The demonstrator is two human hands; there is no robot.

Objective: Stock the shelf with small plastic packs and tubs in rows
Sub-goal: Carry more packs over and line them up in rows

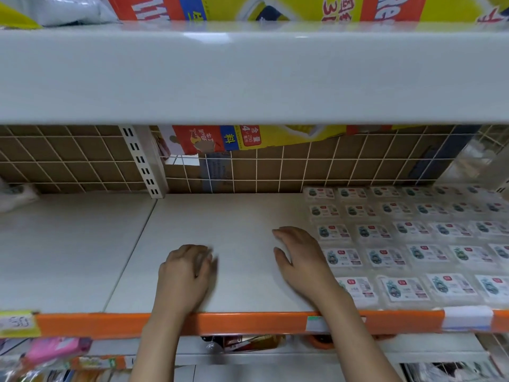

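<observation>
Currently both hands lie low over the bare white shelf, and neither holds anything. The left hand has its fingers bent downward toward the shelf surface; its fingertips are blurred, so whether they touch the board cannot be told. The right hand is spread loosely, thumb apart from the fingers, palm down over the shelf.

The small plastic packs lie flat in rows just to the outer side of the right hand, filling the shelf from beside its knuckles out to the right edge of view and back to the wire grid. The nearest packs sit just beside the back of that hand and its wrist; the wrist hides part of one pack in the front row. From the left hand the packs are well apart, with the right hand between.

Under both forearms runs the orange shelf edge, bearing a yellow price tag far out beyond the left hand.
</observation>
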